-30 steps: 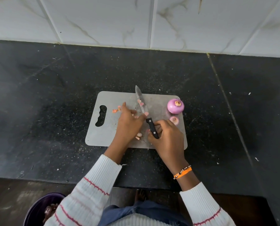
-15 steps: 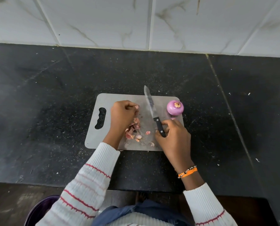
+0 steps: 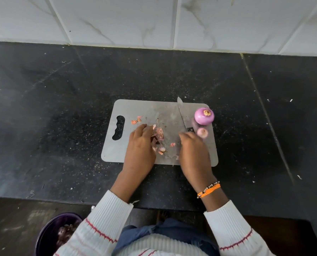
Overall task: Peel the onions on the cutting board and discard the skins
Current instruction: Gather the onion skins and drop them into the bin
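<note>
Two hands work over the cutting board [image 3: 135, 108] on the dark bench [image 3: 61, 108]. My left hand [image 3: 140, 148] curls loosely against the pile of skins [image 3: 158, 137], raking it together; I cannot tell whether any skin is actually pinched. My right hand [image 3: 193, 154] is blurred, flat and relaxed, its fingertips at the black handle of the knife [image 3: 183, 117], not wrapped round it as far as I can see.

Just beyond the right hand sits the peeled onion [image 3: 204, 116], at the board's far right corner, with a small cut piece [image 3: 202, 133] touching the board beside the knife handle.

As I judge it, the danger is the blade lying bare between the two hands: a careless sweep toward the skins could catch its edge or knock the onion off the corner. Loose flakes [image 3: 136, 121] beyond the left hand, near the handle slot, could be missed or scattered onto the bench.

Below the left sleeve [image 3: 98, 228], off the bench edge, stands a purple bin [image 3: 48, 235] holding skins; that sleeve partly covers it, so the carry must clear the edge.
</note>
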A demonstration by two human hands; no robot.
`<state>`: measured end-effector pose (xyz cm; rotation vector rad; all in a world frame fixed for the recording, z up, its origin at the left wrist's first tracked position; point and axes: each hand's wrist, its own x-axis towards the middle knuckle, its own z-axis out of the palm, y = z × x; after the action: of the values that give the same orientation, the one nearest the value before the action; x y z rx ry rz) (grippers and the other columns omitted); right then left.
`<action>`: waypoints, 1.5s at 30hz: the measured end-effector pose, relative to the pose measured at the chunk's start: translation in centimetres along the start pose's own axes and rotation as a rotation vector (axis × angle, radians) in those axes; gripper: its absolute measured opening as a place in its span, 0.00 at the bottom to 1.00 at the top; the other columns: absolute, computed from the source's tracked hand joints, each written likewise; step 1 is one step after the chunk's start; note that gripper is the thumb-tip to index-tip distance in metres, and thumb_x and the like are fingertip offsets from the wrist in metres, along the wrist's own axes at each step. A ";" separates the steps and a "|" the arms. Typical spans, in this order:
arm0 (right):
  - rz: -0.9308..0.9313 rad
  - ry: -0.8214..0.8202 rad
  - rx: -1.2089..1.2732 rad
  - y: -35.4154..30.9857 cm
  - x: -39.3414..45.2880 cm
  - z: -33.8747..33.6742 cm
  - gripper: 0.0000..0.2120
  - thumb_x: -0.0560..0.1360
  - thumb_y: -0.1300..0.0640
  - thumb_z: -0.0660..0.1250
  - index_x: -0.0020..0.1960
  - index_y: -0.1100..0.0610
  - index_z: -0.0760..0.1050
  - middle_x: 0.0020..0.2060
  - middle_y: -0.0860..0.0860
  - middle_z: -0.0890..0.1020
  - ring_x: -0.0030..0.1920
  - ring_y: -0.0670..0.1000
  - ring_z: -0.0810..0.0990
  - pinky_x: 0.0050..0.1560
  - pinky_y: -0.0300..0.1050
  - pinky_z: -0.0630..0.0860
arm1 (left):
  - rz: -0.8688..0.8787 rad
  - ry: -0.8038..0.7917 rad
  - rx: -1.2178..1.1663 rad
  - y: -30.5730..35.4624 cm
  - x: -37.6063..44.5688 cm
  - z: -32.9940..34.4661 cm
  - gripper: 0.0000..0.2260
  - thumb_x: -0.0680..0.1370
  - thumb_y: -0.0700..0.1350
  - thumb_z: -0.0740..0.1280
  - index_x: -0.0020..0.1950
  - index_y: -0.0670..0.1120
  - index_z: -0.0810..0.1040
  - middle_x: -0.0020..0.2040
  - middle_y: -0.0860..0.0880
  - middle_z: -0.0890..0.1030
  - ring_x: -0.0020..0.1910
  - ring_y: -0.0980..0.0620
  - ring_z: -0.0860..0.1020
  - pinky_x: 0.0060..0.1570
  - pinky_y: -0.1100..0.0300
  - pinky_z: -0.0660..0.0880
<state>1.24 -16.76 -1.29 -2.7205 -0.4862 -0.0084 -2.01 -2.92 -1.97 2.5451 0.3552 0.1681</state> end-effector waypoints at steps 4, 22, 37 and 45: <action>-0.110 -0.078 0.018 -1.5 -0.5 1.1 0.20 0.76 0.67 0.61 0.67 0.61 0.68 0.60 0.56 0.74 0.60 0.56 0.71 0.56 0.46 0.72 | 0.040 -0.103 -0.051 -0.6 -0.6 0.7 0.21 0.78 0.33 0.58 0.71 0.41 0.65 0.69 0.43 0.70 0.68 0.45 0.67 0.64 0.62 0.62; -0.301 -0.128 0.004 -2.2 3.1 2.8 0.17 0.73 0.68 0.63 0.62 0.61 0.72 0.58 0.56 0.72 0.58 0.56 0.68 0.57 0.51 0.71 | 0.069 -0.055 -0.014 -1.9 0.9 0.7 0.22 0.77 0.36 0.59 0.71 0.45 0.66 0.73 0.47 0.64 0.71 0.49 0.65 0.66 0.59 0.63; -0.087 -0.359 0.150 -1.9 3.3 0.2 0.13 0.69 0.64 0.71 0.53 0.61 0.75 0.47 0.53 0.71 0.49 0.56 0.77 0.48 0.46 0.73 | -0.029 -0.038 -0.097 -1.1 0.0 -1.0 0.15 0.72 0.34 0.67 0.58 0.42 0.79 0.50 0.44 0.76 0.44 0.46 0.77 0.44 0.65 0.69; -0.165 -0.340 0.099 -1.0 4.6 0.0 0.30 0.69 0.65 0.72 0.69 0.57 0.67 0.59 0.56 0.70 0.56 0.57 0.75 0.54 0.46 0.72 | -0.033 -0.032 -0.042 -1.8 0.6 -1.6 0.22 0.69 0.34 0.70 0.63 0.43 0.76 0.55 0.44 0.74 0.49 0.46 0.75 0.48 0.66 0.67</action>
<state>5.23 -14.34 -0.56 -2.5837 -0.7840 0.4283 -2.14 -0.42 -1.59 2.4965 0.3773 0.1203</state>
